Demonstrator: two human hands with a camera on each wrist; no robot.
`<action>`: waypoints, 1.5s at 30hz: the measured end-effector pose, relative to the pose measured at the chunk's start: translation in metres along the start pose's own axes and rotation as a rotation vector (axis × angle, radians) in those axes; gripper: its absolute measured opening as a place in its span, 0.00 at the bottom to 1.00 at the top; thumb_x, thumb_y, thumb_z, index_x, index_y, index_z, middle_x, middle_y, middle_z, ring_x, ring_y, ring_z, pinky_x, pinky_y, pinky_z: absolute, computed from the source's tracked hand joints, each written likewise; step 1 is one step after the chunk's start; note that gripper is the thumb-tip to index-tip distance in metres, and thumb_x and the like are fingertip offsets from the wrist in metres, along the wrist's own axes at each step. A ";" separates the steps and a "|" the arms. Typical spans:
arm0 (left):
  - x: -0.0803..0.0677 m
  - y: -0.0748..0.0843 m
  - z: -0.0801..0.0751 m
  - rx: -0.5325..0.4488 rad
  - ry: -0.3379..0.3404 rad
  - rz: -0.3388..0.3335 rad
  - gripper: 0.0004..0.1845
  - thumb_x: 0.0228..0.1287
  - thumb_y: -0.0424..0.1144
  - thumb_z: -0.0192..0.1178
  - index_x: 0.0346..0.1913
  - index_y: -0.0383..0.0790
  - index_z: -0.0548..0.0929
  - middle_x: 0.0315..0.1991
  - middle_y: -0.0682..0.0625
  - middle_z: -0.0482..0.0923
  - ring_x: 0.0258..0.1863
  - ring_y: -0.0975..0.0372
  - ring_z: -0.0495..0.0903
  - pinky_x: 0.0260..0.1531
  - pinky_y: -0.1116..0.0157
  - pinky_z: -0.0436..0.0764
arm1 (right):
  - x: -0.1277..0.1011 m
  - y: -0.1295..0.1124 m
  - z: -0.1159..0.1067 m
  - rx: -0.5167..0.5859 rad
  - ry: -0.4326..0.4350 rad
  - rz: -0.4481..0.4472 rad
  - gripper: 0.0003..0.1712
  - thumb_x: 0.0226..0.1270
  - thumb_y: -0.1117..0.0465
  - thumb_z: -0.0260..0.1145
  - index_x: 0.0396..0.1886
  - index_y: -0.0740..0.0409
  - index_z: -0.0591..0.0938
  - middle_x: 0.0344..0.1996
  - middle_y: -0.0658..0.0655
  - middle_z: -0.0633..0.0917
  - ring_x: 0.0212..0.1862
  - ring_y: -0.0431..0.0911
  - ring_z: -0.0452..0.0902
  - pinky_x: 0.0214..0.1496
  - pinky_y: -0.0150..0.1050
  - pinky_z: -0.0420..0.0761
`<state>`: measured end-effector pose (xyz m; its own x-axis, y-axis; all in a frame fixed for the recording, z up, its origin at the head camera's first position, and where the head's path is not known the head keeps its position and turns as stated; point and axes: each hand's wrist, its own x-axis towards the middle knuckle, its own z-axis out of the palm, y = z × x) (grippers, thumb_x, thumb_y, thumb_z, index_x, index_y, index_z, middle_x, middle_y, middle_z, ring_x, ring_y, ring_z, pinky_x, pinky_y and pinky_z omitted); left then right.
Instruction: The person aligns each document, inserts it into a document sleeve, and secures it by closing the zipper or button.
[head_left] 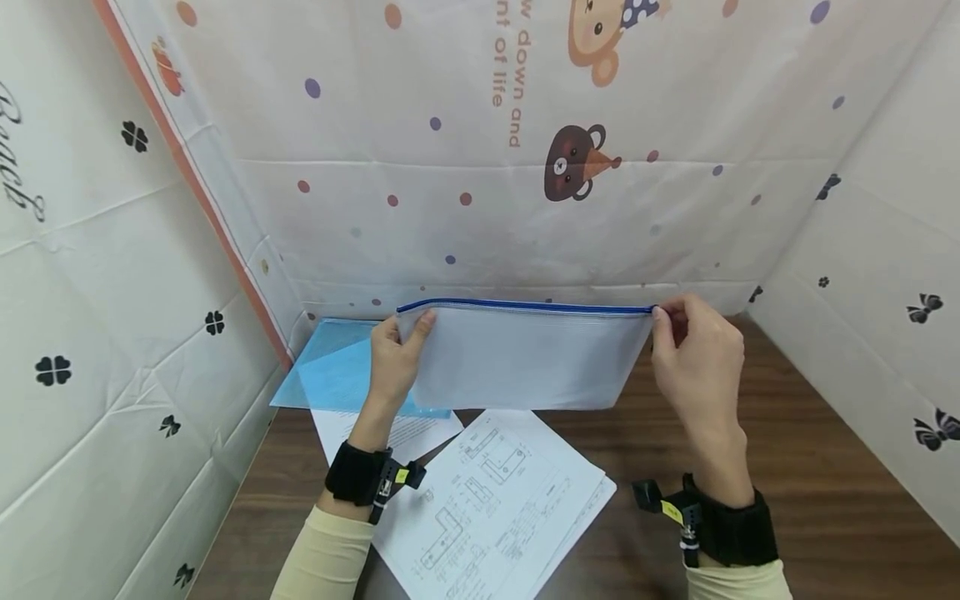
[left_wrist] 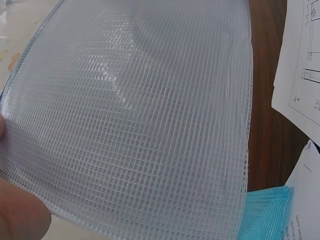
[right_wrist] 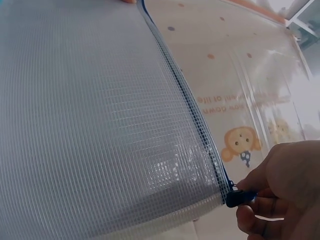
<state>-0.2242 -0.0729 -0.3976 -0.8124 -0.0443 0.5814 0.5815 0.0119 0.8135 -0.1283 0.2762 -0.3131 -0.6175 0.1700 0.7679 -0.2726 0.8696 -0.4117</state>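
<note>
A translucent mesh zipper pouch point(head_left: 525, 358) with a blue zipper point(head_left: 517, 306) along its top edge is held up above the table. My left hand point(head_left: 397, 358) grips its upper left corner, the thumb lying on the near face. At the upper right corner my right hand point(head_left: 697, 350) pinches the dark blue zipper pull point(right_wrist: 241, 197), as the right wrist view shows. In the left wrist view the mesh face point(left_wrist: 135, 120) fills most of the picture, and only the left hand's thumb point(left_wrist: 22, 212) and a bit of finger appear.
Beneath the pouch lie sheets with technical drawings point(head_left: 487, 508) on the brown wooden table point(head_left: 825, 483). A blue mesh pouch point(head_left: 333, 367) rests at the back left, over a printed sheet point(head_left: 405, 433). Patterned cloth walls point(head_left: 487, 225) stand at the back and both sides.
</note>
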 end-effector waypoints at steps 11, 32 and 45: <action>-0.001 0.002 0.001 0.003 -0.024 0.002 0.11 0.79 0.37 0.63 0.53 0.34 0.89 0.43 0.41 0.90 0.34 0.61 0.84 0.31 0.68 0.77 | 0.001 0.011 -0.002 0.000 0.003 0.033 0.09 0.78 0.66 0.65 0.43 0.71 0.84 0.32 0.67 0.86 0.31 0.55 0.79 0.35 0.30 0.65; 0.001 0.001 0.004 -0.036 -0.015 0.017 0.10 0.78 0.35 0.64 0.50 0.31 0.89 0.39 0.40 0.89 0.29 0.61 0.82 0.28 0.68 0.76 | 0.002 0.009 -0.001 0.024 0.011 0.065 0.10 0.78 0.65 0.66 0.45 0.71 0.84 0.38 0.68 0.84 0.37 0.57 0.78 0.41 0.36 0.68; -0.004 0.012 0.011 -0.035 -0.075 0.039 0.08 0.77 0.32 0.63 0.47 0.29 0.89 0.17 0.52 0.61 0.17 0.64 0.59 0.18 0.68 0.58 | -0.007 -0.020 0.014 0.322 -0.223 -0.190 0.29 0.76 0.67 0.68 0.74 0.59 0.74 0.31 0.52 0.85 0.26 0.41 0.74 0.30 0.26 0.73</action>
<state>-0.2147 -0.0616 -0.3904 -0.7893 0.0310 0.6132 0.6128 -0.0226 0.7899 -0.1287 0.2509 -0.3171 -0.6686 -0.1142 0.7348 -0.5915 0.6806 -0.4323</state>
